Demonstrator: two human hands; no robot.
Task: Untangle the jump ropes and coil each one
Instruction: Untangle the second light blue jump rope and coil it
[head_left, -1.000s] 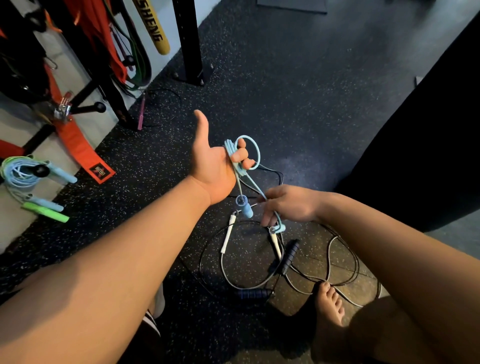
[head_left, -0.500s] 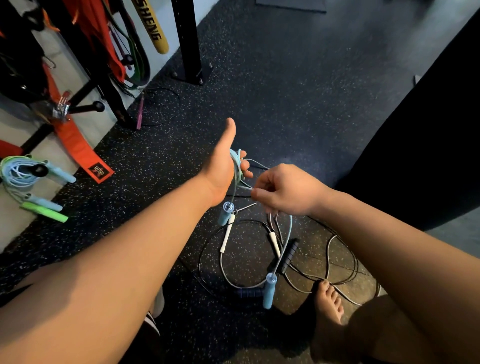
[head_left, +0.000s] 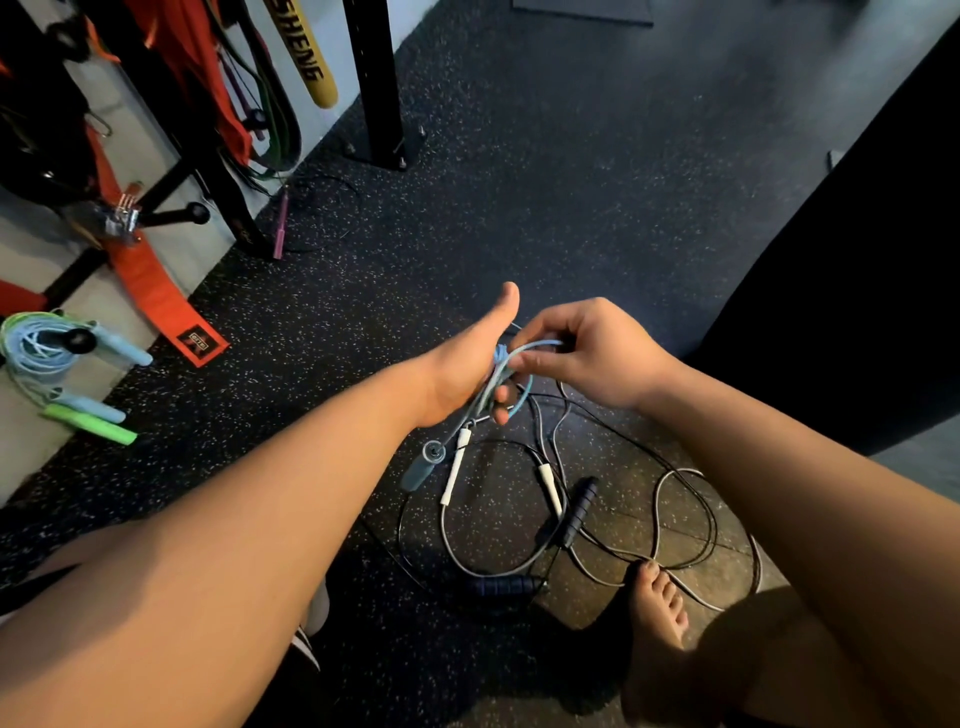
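Note:
My left hand (head_left: 470, 364) holds a bundle of light blue jump rope (head_left: 500, 374) coils, thumb pointing up. Right beside it, my right hand (head_left: 582, 353) pinches a strand of the same blue cord. One blue handle (head_left: 422, 467) dangles below the left hand. Below on the floor lie a thin grey rope with white handles (head_left: 453, 475) and a black rope with dark handles (head_left: 577, 512), their cords crossing in loose loops.
A coiled blue and green rope bundle (head_left: 47, 358) lies at the left by the wall. An orange strap (head_left: 156, 306), a black rack post (head_left: 376, 83) and a pink-handled rope (head_left: 280, 223) sit farther back. My bare foot (head_left: 657, 597) rests on the cords. A dark bulk fills the right.
My right hand rose from near the floor up to the left hand, bringing blue cord with it. The second blue handle that hung low is no longer seen. The left hand turned thumb-up.

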